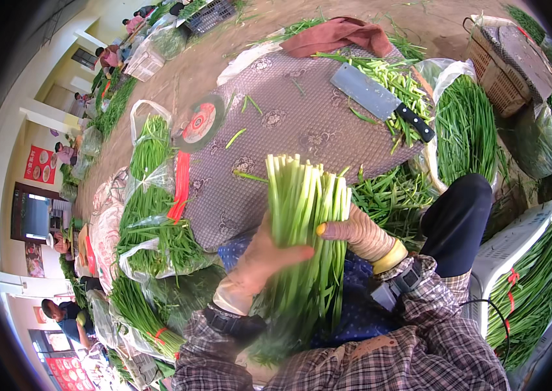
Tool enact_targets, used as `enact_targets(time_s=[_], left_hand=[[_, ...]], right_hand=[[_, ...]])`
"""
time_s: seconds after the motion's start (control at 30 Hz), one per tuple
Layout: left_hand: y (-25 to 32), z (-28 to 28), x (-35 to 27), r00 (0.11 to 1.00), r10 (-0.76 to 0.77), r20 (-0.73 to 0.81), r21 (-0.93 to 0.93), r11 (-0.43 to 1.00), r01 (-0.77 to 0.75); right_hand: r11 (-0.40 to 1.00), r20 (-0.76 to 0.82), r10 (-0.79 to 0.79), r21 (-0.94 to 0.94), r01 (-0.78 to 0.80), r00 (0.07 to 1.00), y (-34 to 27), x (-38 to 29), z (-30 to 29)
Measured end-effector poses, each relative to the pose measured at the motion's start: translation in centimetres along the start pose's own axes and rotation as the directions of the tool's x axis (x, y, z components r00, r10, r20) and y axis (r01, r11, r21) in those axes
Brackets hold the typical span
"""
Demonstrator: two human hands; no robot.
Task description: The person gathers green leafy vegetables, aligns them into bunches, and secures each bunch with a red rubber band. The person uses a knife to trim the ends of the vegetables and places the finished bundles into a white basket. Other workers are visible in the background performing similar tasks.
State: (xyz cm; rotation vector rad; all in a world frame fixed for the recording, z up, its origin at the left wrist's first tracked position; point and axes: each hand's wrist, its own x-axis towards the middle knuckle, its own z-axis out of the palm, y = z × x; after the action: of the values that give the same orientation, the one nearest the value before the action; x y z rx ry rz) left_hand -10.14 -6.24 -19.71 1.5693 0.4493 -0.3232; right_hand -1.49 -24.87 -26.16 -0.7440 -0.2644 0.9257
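A thick bundle of long green leafy stalks (305, 210) with pale cut ends stands upright between my hands, its ends pointing away from me. My left hand (268, 254), in a thin glove, wraps the bundle's left side with the thumb across the front. Against the right side presses my right hand (359, 232), gloved, a yellow tip on one digit. Beyond the bundle, a cleaver (366, 91) with a black handle lies on chopped stalk ends (398, 80) on the patterned padded work surface (276, 132). A roll of tape (202, 123) and red strips (179, 188) are at its left.
Bagged green stalks (149, 195) line the left side; another open bag (466, 127) stands at right. A white plastic crate (483, 269) holds tied bundles beside my right leg. A red-brown cloth (337, 36) lies on the far edge. Several people sit or stand at far left.
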Motion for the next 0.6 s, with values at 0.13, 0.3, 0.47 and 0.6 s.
enact_targets(time_s=[0.13, 0.3, 0.47, 0.6], left_hand=[[-0.9, -0.8, -1.4, 0.99, 0.121, 0.079, -0.041, 0.992, -0.118], [-4.1, -1.0, -2.9, 0.997, -0.074, 0.012, -0.159, 0.984, 0.075], [-6.7, -0.1, -3.4, 0.973, 0.226, -0.051, -0.223, 0.947, -0.232], [-7.2, -0.3, -3.4, 0.994, 0.098, -0.04, -0.501, 0.859, -0.105]], right_hand=[[0.998, -0.094, -0.023, 0.055, 0.028, 0.995, 0.4, 0.4, 1.6], [0.999, -0.218, 0.024, 0.029, -0.019, 0.976, 1.5, 1.3, 3.2], [0.993, -0.198, -0.071, 0.074, 0.087, 0.978, 3.5, 2.5, 5.0], [0.998, -0.278, -0.038, 0.041, 0.051, 0.96, 4.0, 3.7, 7.0]])
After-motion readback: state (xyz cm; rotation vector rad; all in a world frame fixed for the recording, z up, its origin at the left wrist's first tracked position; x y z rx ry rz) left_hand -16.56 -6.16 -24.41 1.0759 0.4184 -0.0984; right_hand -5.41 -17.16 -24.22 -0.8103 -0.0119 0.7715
